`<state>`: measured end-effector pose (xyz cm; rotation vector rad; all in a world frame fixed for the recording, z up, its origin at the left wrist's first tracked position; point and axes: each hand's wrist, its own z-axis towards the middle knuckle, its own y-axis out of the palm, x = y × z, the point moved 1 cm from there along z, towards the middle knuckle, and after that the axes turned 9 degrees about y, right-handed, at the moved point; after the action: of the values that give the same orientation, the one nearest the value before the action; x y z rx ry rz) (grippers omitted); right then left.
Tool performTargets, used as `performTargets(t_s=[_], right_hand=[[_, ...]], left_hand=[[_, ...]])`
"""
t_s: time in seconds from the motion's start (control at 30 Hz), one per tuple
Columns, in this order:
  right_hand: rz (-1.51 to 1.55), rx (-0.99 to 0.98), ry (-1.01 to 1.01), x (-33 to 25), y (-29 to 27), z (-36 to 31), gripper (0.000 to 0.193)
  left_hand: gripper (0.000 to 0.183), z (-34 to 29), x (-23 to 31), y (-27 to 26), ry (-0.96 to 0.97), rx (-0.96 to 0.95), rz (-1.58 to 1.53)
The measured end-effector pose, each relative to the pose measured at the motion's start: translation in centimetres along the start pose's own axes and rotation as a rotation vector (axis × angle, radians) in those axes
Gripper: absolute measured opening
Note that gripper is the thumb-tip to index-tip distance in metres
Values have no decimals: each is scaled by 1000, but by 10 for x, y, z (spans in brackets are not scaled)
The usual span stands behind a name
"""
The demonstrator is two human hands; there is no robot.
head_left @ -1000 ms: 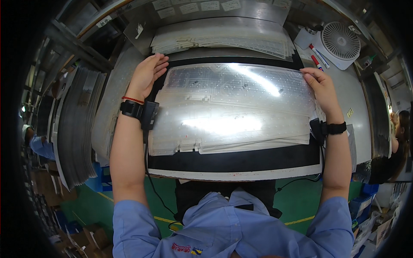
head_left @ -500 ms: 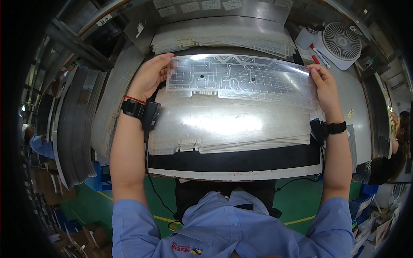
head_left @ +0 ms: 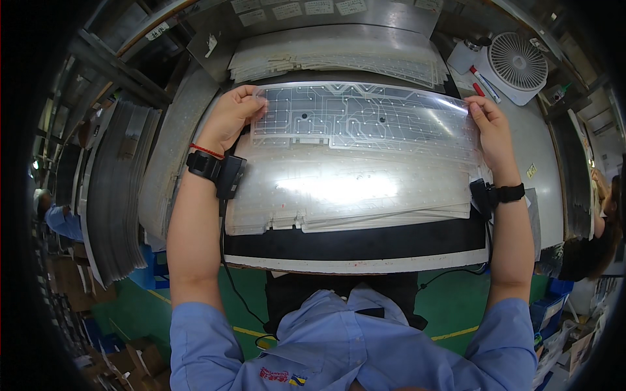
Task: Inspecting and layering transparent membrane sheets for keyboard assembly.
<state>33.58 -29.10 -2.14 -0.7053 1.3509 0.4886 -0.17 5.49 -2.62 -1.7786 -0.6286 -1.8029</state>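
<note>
A clear plastic sheet printed with circuit traces and dots (head_left: 352,120) is stretched between my hands. Its left end is pinched between the thumb and fingers of my left hand (head_left: 231,116). At the upper right corner my right hand (head_left: 490,130) grips the other end. Below the held sheet lies a stack of similar translucent sheets (head_left: 261,202), its edges uneven and its middle bright with glare. Both wrists carry black straps with small box-shaped devices.
Another sheet pile (head_left: 339,55) lies at the back of the black work surface (head_left: 365,246). A white fan (head_left: 518,62) and red and blue markers (head_left: 484,85) stand at right. Tall sheet stacks (head_left: 117,189) line the left. Other people are at both far edges.
My left hand has shifted its grip, with the fingers curled further over the sheet's left end. The sheet has moved very slightly left; my right hand looks unmoved.
</note>
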Motion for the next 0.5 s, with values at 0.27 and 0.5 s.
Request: performTargets(t_s=[0.27, 0.5], right_hand=[[8, -7, 10, 1, 0, 1, 18], [-1, -1, 0, -1, 2, -1, 18]], left_hand=[[20, 1, 0, -1, 5, 31, 22], [22, 1, 1, 0, 12, 50, 23]])
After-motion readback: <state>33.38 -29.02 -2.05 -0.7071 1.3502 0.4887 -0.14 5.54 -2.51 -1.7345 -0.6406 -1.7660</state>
